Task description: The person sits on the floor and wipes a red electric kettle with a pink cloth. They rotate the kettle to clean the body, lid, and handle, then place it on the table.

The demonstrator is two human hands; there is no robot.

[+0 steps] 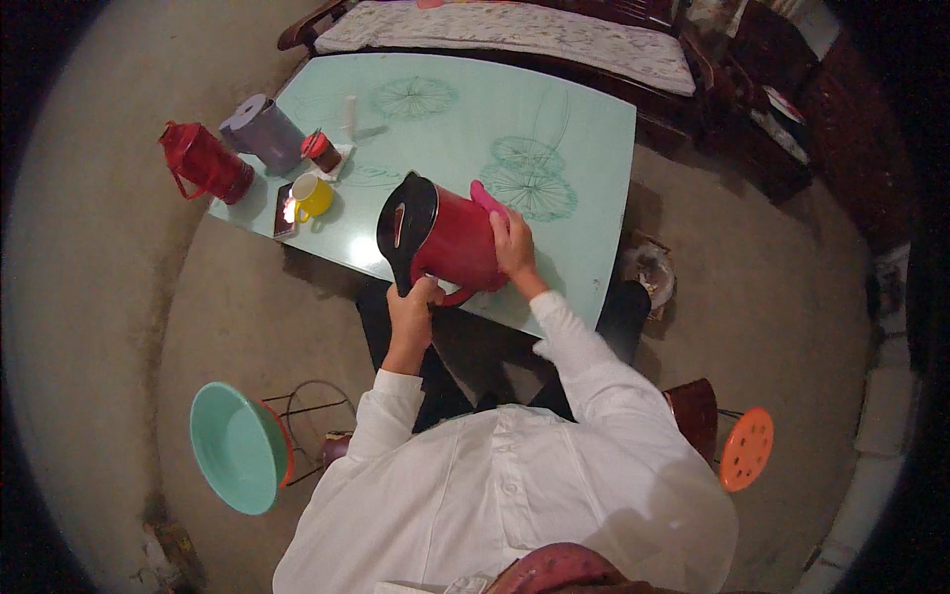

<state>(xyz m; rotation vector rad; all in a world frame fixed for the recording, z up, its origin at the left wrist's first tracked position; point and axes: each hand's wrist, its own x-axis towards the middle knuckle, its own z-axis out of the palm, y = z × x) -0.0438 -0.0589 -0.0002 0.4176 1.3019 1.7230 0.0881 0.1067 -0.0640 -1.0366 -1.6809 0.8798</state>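
Note:
A red electric kettle [466, 236] with a black lid [415, 215] is tilted over the near side of a pale green glass-topped table [445, 141]. My left hand [410, 319] grips its handle, at the end by the lid. On the kettle's right side, my right hand [517, 249] presses a pink cloth [486, 196] against the red body. Most of that cloth is hidden under the fingers. Whether the kettle's base touches the table cannot be told.
On the table's left stand a red jug [211, 165], a grey pitcher [273, 137], a red-lidded jar [322, 154], a yellow mug [315, 194] and a phone [283, 211]. A green basin [231, 449] rests on a stool at left; an orange stool [747, 449] is at right.

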